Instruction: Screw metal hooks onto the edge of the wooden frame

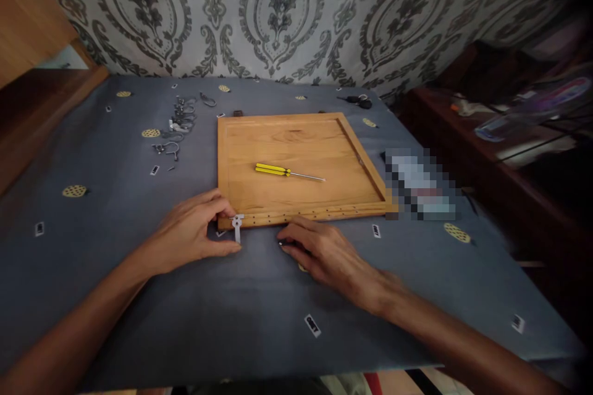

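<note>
A wooden panel with a raised frame (278, 142) lies on the cloth-covered table, a row of small holes along its near rail. At the panel's near left corner, my left hand (189, 228) is closed on a small silver metal bracket (238, 226), held between thumb and fingers against the rail. My right hand (324, 250) is by the near edge, right of the bracket, fingers pinched on something small and dark that I cannot make out. On the panel lies a screwdriver (273, 170) with a yellow handle, its tip pointing right.
Several metal hooks or brackets (183, 114) lie in a loose group left of the panel. A dark keyring-like object (359, 100) lies at the back right. A blurred-out flat object (419, 182) is right of the panel. Wooden furniture (37, 31) stands at left, a patterned wall (282, 12) behind.
</note>
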`<state>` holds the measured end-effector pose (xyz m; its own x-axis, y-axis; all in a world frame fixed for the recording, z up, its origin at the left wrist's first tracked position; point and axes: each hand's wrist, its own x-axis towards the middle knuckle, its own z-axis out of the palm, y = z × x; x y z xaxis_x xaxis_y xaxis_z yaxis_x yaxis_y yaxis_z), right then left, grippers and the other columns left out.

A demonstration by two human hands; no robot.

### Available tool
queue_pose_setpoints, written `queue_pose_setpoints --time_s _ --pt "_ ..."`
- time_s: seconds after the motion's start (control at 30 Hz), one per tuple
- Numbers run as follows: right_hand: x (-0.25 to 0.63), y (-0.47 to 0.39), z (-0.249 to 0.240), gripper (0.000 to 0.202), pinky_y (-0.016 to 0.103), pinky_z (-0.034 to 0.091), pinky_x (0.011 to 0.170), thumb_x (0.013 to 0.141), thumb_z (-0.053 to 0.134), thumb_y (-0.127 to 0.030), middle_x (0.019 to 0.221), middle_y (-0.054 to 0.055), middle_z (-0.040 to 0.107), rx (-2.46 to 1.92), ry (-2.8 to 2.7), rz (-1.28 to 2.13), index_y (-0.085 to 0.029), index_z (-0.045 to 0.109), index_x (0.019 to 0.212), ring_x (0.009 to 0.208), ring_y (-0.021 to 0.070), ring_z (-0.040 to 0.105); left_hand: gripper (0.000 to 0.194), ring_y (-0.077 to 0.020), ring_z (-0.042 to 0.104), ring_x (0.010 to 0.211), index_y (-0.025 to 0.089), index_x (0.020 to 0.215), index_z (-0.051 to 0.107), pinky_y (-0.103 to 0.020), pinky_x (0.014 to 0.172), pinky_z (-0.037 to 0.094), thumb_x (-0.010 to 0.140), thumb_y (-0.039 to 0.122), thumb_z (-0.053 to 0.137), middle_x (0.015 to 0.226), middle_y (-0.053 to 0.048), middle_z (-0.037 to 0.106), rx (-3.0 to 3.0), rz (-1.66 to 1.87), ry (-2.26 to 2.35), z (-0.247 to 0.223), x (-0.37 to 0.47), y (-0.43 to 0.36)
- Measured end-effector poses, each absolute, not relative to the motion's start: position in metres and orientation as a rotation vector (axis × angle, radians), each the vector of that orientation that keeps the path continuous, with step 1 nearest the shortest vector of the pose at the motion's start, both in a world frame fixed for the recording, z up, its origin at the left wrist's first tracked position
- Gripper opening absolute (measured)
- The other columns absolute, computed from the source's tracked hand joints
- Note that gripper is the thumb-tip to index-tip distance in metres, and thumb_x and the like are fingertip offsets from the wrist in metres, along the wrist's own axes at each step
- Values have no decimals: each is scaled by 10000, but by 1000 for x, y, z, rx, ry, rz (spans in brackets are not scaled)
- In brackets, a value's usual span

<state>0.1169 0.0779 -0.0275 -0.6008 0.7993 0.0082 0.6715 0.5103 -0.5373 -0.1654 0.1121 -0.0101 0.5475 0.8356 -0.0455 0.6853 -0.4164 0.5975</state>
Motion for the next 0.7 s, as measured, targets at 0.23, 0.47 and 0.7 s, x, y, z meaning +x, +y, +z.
queue_pose_setpoints --time_s 0.23,0.47,0.7 --pt "115 75 -34 181 289 449 723 995 527 -165 901 73 647 -1162 -2295 891 -148 676 893 798 158 584 264 -184 577 824 223 948 620 -302 715 417 794 386 760 937 8 592 2200 340 1230 -10 -165 112" --pt "103 70 -27 54 223 474 634 919 619 -190 809 30 690 -1169 -1953 1294 -160 655 892 690 103 613 260 -181 566 756 261 936 647 -286 669 415 807 466 742 905 18 608 2204 417 1209 -20 -169 111" --pt "93 72 -26 161 148 368 482 885 686 -284 602 -48 587 -1128 -1610 1674 -169 586 835 534 51 533 261 -196 586 731 289 917 653 -291 660 432 781 487 754 878 18 639 2154 483 1253 -22 -166 108"
